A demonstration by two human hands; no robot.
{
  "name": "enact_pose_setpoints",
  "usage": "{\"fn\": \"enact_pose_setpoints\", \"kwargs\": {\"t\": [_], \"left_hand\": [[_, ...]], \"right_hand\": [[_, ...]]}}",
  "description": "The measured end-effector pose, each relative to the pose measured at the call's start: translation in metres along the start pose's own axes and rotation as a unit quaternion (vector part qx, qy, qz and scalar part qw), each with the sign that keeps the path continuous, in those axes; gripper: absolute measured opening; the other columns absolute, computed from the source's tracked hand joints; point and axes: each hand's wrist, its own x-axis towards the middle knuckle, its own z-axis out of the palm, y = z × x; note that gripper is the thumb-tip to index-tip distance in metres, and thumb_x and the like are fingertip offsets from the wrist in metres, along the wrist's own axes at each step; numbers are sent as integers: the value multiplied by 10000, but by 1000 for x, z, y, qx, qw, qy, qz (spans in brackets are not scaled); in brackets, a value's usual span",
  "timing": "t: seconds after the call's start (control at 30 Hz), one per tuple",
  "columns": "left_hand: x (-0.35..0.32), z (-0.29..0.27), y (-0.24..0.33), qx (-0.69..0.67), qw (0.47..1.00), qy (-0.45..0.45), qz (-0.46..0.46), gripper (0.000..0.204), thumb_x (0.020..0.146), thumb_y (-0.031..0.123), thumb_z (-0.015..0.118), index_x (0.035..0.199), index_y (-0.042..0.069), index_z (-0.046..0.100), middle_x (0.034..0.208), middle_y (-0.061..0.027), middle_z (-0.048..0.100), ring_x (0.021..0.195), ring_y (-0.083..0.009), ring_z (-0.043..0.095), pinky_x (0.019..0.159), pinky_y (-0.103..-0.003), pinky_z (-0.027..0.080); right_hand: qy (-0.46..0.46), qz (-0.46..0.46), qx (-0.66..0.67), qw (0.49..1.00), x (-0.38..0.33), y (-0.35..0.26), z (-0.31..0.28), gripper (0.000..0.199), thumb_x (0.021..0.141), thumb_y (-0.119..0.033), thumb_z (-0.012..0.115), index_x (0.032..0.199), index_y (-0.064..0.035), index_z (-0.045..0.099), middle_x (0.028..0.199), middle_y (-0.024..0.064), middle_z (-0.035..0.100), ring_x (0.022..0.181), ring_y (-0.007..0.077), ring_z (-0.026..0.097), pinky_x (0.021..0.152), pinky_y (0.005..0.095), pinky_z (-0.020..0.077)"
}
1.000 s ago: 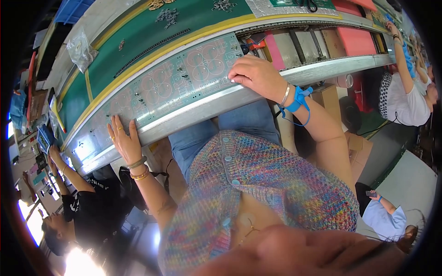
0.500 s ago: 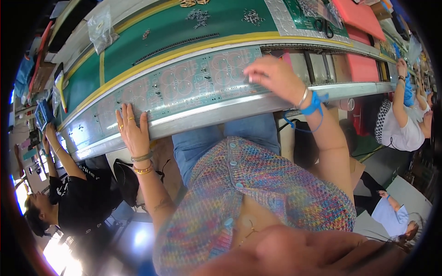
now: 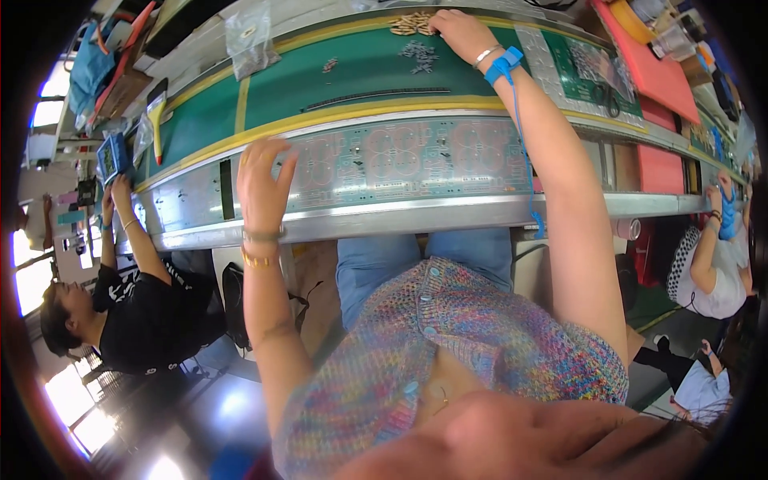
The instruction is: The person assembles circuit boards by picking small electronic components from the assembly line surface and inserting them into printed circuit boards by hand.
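Two long things fill the upper half of the view: the green worktop with its yellow edge stripe, and in front of it a pale circuit board panel lying flat in a metal rail that runs the whole width. The left hand is spread wide, fingers splayed and slightly curled, resting on the left part of the panel's near side and holding nothing. The right hand, wearing a blue wrist strap with a cord trailing down the forearm, reaches across to the far side of the worktop; its fingers are curled down onto a small heap of tan parts, though whether they pinch any cannot be told. Just beside that heap lies a cluster of small grey parts, and a thin dark strip lies nearer the yellow stripe.
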Motion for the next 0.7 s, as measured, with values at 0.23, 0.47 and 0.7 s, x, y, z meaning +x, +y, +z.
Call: {"fn": "enact_pose_setpoints", "kwargs": {"t": [0.23, 0.47, 0.7], "left_hand": [[98, 49, -45, -38, 989, -101, 97, 78, 768, 127, 663, 826, 77, 646, 913, -70, 624, 857, -285, 600, 735, -370, 486], [130, 69, -46, 49, 958, -222, 173, 62, 782, 135, 629, 804, 80, 646, 880, -78, 594, 821, -287, 603, 702, -395, 494], [146, 83, -51, 86, 940, -213, 253, 87, 790, 116, 568, 826, 39, 586, 845, -164, 547, 822, -361, 559, 694, -436, 467]], "right_hand": [[-17, 1, -30, 999, 8, -22, -12, 153, 776, -85, 611, 927, -107, 598, 929, 47, 585, 930, 243, 580, 793, 357, 501], [-9, -8, 21, 1000, 8, -26, -23, 141, 801, -90, 572, 933, -105, 623, 928, 49, 601, 937, 241, 591, 804, 359, 502], [-54, 43, -27, 997, 11, -25, -21, 179, 765, -174, 532, 784, -66, 674, 830, 139, 663, 815, 327, 633, 697, 437, 523]]}}
